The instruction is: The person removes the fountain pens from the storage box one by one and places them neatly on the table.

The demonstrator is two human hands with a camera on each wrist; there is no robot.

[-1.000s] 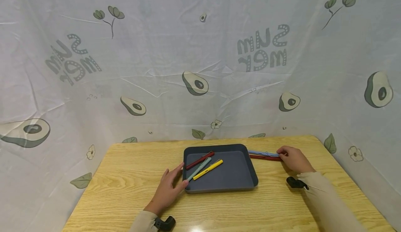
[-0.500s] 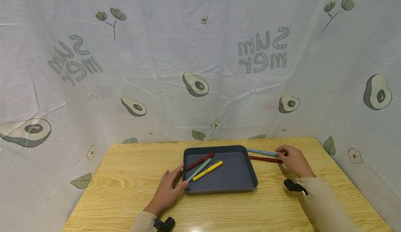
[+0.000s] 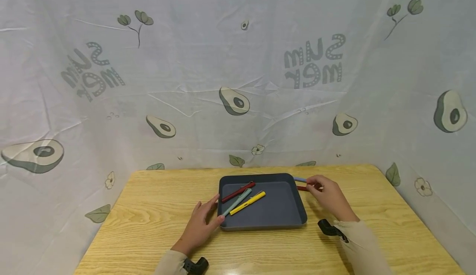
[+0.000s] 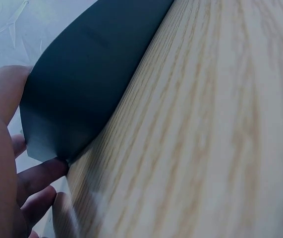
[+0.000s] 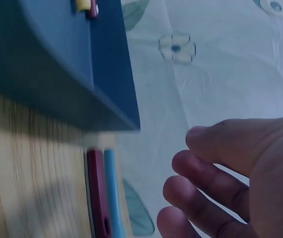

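The head view shows us a blue pen (image 3: 300, 179) and a red pen (image 3: 302, 188) lying on the wooden surface (image 3: 148, 225), just beside the right wall of a dark grey tray (image 3: 279, 205). The right hand (image 3: 331, 195) hangs over their far ends; from the right wrist we see its fingers loosely bent and clear of both pens, which lie side by side, pointing toward the tray's corner. Inside the tray, toward its left side, we find a dark red pen (image 3: 238, 192), a grey-green pen (image 3: 238, 201) and a yellow pen (image 3: 248, 203), all slanting up to the right. At the tray's left wall we see the left hand (image 3: 201, 226), its fingers spread and relaxed, touching the rim, the thumb at the near corner. Both forearms wear beige sleeves (image 3: 366, 244) and black wrist mounts (image 3: 332, 229). Beyond the surface hangs a pale cloth (image 3: 193, 60) printed with avocados, leaves and flowers.
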